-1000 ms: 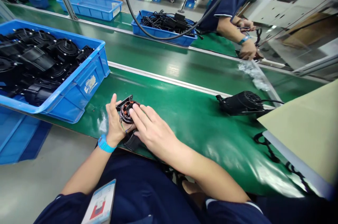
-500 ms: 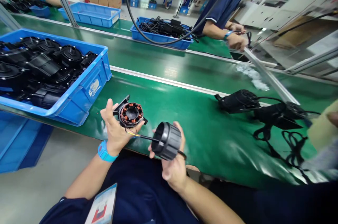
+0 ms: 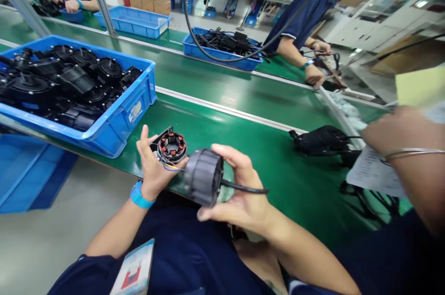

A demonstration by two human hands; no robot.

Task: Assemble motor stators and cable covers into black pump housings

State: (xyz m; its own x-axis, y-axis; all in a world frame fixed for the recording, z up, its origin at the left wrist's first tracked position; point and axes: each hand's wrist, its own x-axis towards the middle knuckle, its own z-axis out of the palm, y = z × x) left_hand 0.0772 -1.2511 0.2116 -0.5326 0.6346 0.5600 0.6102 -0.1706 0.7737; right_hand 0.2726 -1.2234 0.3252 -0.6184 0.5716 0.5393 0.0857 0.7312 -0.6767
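L hand (image 3: 153,174) cups stator (image 3: 172,150); R hand (image 3: 251,200) grasps motor housing (image 3: 203,177) btwn thumb & fingers, R of stator. Short wires (image 3: 171,167) could strain if housing's pulled away.

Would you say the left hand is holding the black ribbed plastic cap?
No, the right hand grips the cap, while the left hand holds a round copper-wound part.

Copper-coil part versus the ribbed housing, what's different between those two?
The copper-coil part shows orange windings; the ribbed housing is dark grey-black. The coil part's ring faces up, while the housing is turned on its side. Thin coloured wires run beside the coil part; a thick black cable extends from the housing. Both are round and handheld.
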